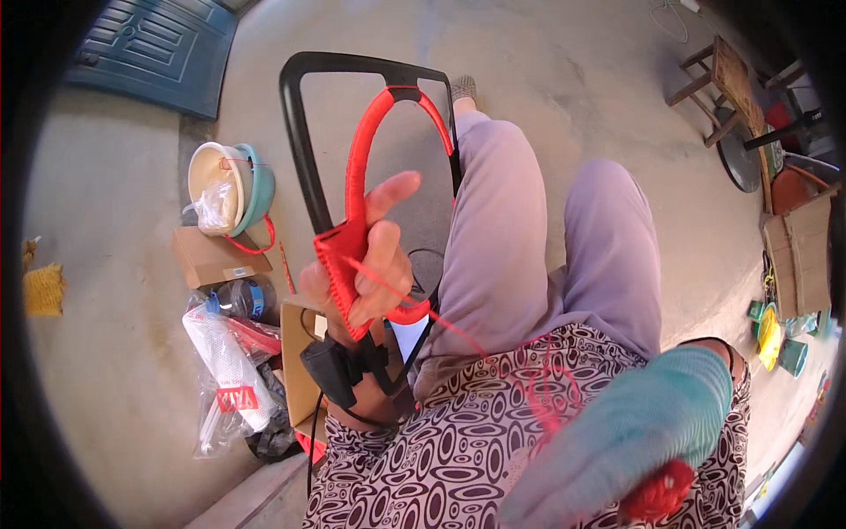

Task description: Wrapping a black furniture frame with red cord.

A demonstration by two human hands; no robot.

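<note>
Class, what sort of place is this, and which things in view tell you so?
Probably a room in a home: there is a panelled blue door, a wooden stool across the floor, and household basins, one cream and one teal, by the wall side.

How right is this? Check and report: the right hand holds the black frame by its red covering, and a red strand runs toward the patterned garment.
Wrong hand: the head view shows the left hand holding the black frame by its red covering. The red strand does run toward the patterned garment.
</note>
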